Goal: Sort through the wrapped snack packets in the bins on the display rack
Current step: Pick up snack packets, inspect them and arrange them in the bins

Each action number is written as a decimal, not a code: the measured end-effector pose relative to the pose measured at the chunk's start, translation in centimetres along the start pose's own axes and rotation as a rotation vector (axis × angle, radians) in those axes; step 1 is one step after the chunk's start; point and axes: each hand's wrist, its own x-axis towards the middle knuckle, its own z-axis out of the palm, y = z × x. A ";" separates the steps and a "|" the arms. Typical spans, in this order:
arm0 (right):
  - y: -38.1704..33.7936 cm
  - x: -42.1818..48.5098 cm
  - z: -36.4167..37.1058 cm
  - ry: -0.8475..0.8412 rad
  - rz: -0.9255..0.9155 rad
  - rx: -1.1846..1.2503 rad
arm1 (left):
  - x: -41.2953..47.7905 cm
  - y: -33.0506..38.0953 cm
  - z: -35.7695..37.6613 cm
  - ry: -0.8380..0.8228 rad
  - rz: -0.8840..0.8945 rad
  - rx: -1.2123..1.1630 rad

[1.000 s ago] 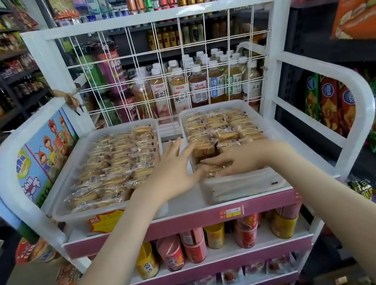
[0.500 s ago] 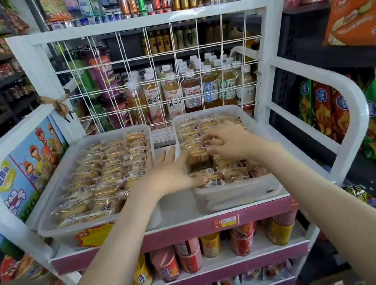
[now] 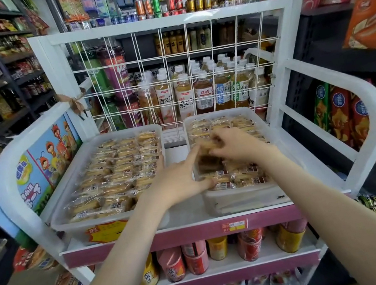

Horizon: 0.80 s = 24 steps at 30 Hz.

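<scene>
Head view: sorting under way in the right bin (image 3: 242, 199) on the display rack (image 3: 365, 116).
Right grip (image 3: 235, 145) curls round a raised snack packet (image 3: 206, 145) mid-bin; left grip (image 3: 178, 181) is released, fingers spread, thumb touching the near row of packets. Next, probably: lift that packet clear without dragging its neighbours.

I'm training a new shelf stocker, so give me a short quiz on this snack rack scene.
1. True or false: the left hand and the right hand are both at the right bin.
2. What stands behind the wire grid? A bottled drinks, B shoes, C fruit.
3. Fill in: the yellow price tag is on the front of the ___ bin.
Key: 1 true; 2 A; 3 left bin.
</scene>
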 end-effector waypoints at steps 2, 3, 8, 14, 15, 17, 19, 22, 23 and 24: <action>0.0 -0.6 -1.2 0.122 0.090 0.240 | 0.0 -0.1 0.3 0.017 -0.001 0.016; 0.0 -0.8 -1.8 0.213 0.129 0.320 | 0.1 -0.3 0.4 0.010 -0.003 0.048; -0.7 -2.8 -3.3 0.452 0.215 0.655 | 0.0 -0.1 0.4 -0.029 0.020 0.145; -2.3 -5.3 -1.8 0.458 0.221 0.721 | -2.1 0.5 2.0 0.247 0.099 0.315; -2.4 -5.6 -1.4 0.456 0.237 0.713 | -2.6 0.6 2.3 0.281 0.113 0.310; -2.6 -6.0 -0.7 0.446 0.276 0.741 | -3.2 0.6 3.0 0.305 0.153 0.286; -2.9 -6.6 -0.2 0.432 0.301 0.874 | -3.7 0.5 3.8 0.402 0.212 0.300; -4.1 -7.6 0.1 0.419 0.265 1.067 | -4.4 0.1 4.4 0.494 0.218 0.261; -4.5 -7.9 0.1 0.416 0.239 1.103 | -4.9 0.0 4.3 0.523 0.205 0.243; -5.0 -8.2 0.2 0.412 0.205 1.137 | -5.5 -0.2 4.1 0.570 0.190 0.221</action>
